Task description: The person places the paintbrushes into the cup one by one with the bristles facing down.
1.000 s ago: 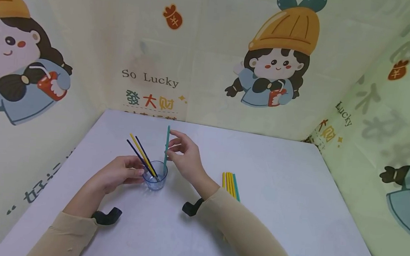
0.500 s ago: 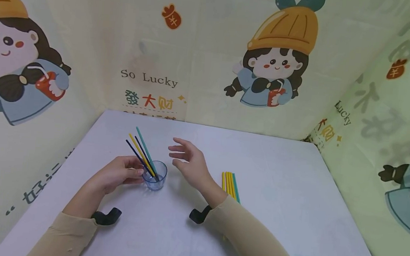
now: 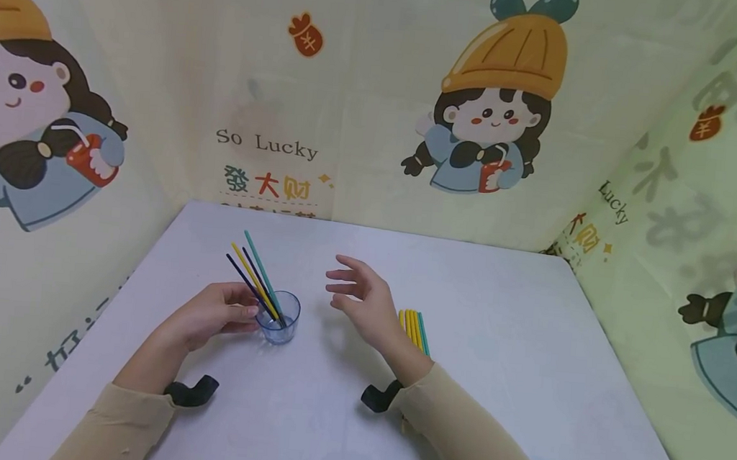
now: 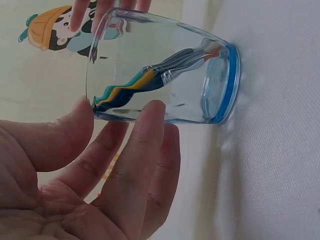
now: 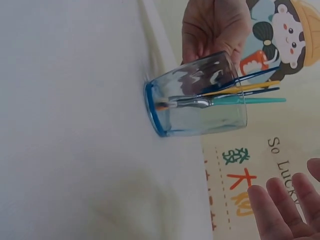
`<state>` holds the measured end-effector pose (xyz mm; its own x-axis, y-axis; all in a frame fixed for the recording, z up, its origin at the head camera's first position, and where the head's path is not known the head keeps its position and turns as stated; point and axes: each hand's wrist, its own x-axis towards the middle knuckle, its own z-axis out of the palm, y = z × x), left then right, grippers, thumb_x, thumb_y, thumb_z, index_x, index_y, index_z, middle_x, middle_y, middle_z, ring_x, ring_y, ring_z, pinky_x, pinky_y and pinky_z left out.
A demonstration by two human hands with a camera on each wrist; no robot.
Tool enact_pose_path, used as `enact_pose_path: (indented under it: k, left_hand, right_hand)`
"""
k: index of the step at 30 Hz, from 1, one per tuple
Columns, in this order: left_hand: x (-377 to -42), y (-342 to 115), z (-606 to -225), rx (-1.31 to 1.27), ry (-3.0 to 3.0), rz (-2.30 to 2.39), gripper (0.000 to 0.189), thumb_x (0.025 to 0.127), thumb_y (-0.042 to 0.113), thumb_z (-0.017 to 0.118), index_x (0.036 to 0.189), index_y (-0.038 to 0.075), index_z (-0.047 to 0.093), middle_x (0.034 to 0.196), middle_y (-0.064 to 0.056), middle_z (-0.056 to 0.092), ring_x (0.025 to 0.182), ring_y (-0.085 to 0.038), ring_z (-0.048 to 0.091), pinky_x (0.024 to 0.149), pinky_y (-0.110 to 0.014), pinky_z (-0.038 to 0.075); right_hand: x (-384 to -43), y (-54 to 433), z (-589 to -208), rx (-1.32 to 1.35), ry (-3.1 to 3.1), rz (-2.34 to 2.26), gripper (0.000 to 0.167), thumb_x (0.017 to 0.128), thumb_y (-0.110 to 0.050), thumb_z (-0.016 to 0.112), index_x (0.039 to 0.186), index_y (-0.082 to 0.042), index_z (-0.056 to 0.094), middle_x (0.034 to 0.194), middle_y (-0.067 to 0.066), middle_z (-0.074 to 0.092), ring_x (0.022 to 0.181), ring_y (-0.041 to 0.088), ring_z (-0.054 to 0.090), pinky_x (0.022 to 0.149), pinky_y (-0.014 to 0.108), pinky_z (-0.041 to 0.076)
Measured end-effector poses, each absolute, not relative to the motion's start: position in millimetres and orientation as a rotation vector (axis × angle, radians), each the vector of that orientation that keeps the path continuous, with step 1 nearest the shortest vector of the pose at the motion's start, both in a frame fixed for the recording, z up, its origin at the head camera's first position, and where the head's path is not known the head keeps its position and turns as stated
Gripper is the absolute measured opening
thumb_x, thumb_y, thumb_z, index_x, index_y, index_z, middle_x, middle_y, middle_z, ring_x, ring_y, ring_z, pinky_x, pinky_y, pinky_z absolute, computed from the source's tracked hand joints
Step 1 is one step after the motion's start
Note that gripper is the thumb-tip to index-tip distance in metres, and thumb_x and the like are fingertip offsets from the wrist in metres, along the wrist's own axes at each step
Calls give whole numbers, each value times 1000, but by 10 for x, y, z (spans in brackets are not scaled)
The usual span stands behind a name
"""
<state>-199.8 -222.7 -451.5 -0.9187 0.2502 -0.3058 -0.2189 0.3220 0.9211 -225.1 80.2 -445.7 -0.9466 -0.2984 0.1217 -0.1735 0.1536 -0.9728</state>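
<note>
A clear drinking glass (image 3: pixel 278 324) with a blue base stands upright on the white table. Several slim paintbrushes (image 5: pixel 225 101) lean inside it, bristles down, with dark blue, yellow and teal handles. At its left side my left hand (image 3: pixel 219 308) rests its fingertips against the wall, the thumb near the rim in the left wrist view. The fingers do not go round the glass. To the right of the glass, my right hand (image 3: pixel 363 298) hovers with spread, loosely bent fingers and holds nothing. Behind its wrist lie more paintbrushes (image 3: pixel 411 329), yellow and teal, partly hidden by the forearm.
The white tabletop (image 3: pixel 528 344) is backed by cream cloth walls (image 3: pixel 384 116) printed with cartoon figures and lettering. Black camera mounts (image 3: pixel 193 391) sit on both wrists, close above the table.
The right hand let go of a teal paintbrush, which now leans left in the glass with the others. That hand then drew back to the right. The left hand stayed at the glass.
</note>
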Motion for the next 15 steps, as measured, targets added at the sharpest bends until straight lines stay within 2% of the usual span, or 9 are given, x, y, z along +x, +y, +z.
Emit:
enact_pose_path:
  k: [10, 15]
  left_hand:
    - [-1977, -2211, -4497, 9, 2202, 1626, 43, 105, 7, 69, 143, -9, 57, 131, -28, 69, 101, -17, 76, 90, -30, 67]
    - [-1977, -2207, -4506, 11, 2206, 1624, 42, 105, 7, 69, 142, -9, 57, 131, -28, 69, 101, -17, 76, 90, -30, 67]
  right_hand:
    - [-2156, 1063, -4483, -451, 2274, -2030, 66, 97, 6, 70, 154, -25, 56, 140, 20, 71, 121, 37, 74, 89, 37, 68]
    - [-2134, 1224, -4501, -391, 2248, -2042, 66, 98, 7, 67, 153, -29, 57, 140, 20, 70, 121, 43, 73, 85, 41, 69]
